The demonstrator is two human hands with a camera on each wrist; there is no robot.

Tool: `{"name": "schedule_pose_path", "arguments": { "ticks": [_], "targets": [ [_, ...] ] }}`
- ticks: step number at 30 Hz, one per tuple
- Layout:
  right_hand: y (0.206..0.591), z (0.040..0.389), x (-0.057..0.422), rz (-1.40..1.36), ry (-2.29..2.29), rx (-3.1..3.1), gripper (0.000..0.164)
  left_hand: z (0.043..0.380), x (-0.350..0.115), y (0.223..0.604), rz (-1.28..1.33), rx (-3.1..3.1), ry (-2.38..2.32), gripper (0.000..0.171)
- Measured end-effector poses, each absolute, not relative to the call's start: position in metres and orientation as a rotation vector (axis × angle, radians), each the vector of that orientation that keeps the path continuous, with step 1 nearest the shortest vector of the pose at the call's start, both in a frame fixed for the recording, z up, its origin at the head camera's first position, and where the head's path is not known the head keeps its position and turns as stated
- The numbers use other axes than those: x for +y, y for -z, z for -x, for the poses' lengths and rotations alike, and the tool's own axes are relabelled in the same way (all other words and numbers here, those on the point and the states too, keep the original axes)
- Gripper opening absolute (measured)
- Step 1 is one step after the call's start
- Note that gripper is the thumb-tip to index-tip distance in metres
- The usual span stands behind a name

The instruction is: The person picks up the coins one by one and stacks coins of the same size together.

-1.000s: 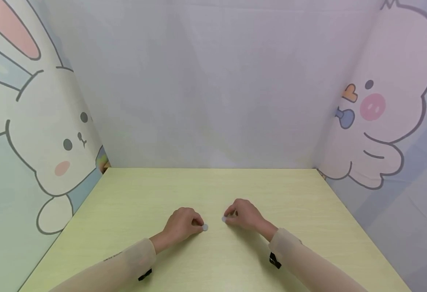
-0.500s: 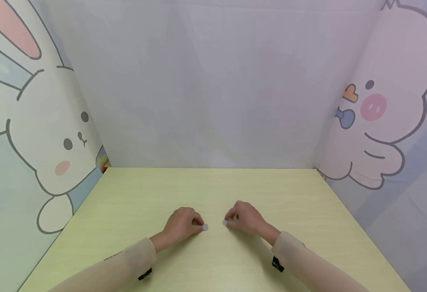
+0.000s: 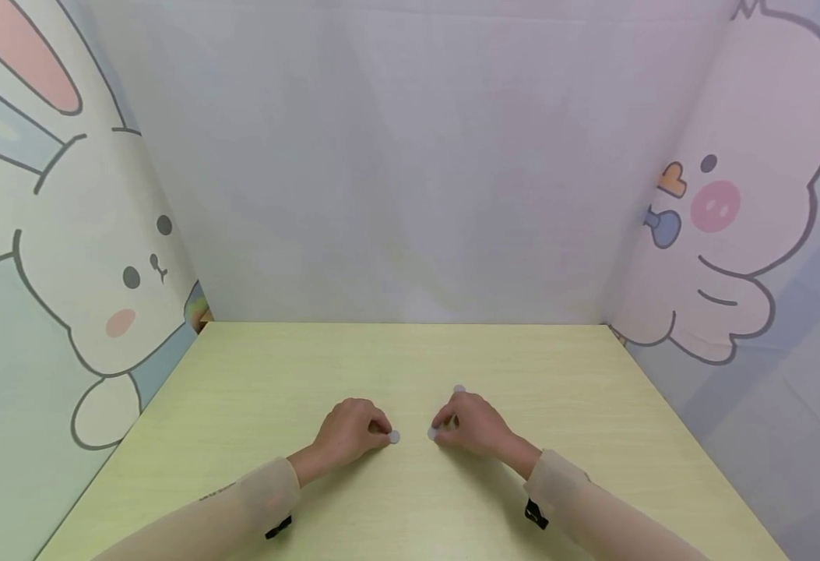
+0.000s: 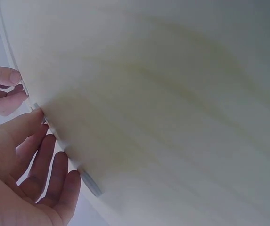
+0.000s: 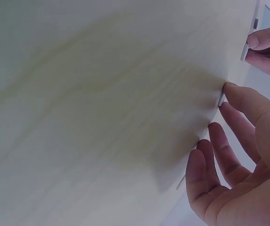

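Observation:
My left hand (image 3: 353,430) pinches a small flat grey disc (image 3: 395,437) between thumb and forefinger, low at the tabletop. Across a short gap, my right hand (image 3: 476,423) pinches a similar pale grey disc (image 3: 433,434) by its edge. One more grey disc (image 3: 459,388) lies just beyond the knuckles of the right hand. In the left wrist view, another grey disc (image 4: 91,183) shows on the table by the little finger. The right wrist view shows the pinched disc (image 5: 222,98) edge-on, its face hidden.
Both hands work over a pale yellow wood-grain table (image 3: 410,354). A plain light curtain (image 3: 410,164) stands along its back edge. Cloth panels with a printed rabbit (image 3: 94,257) and a printed chick (image 3: 746,156) close off the sides.
My right hand has slid toward the near edge with its disc, which now sits almost level with the left one. The disc beyond its knuckles has come into sight. The left hand stays put.

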State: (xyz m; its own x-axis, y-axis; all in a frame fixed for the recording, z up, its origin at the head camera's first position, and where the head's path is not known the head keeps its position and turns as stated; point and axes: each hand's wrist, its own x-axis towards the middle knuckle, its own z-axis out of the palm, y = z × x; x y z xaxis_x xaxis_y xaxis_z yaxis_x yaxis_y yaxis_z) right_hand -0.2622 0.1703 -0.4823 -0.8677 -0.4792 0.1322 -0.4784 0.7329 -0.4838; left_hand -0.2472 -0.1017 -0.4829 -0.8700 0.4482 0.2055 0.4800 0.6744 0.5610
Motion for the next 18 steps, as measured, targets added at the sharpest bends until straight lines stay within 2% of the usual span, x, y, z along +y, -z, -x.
{"name": "schedule_pose_path", "arguments": {
  "ticks": [18],
  "targets": [
    [0.4797,0.2592,0.1696,0.797,0.801,2.933,0.008,0.2488,-0.1016,0.4853,0.786,-2.823,0.943,0.008]
  ]
}}
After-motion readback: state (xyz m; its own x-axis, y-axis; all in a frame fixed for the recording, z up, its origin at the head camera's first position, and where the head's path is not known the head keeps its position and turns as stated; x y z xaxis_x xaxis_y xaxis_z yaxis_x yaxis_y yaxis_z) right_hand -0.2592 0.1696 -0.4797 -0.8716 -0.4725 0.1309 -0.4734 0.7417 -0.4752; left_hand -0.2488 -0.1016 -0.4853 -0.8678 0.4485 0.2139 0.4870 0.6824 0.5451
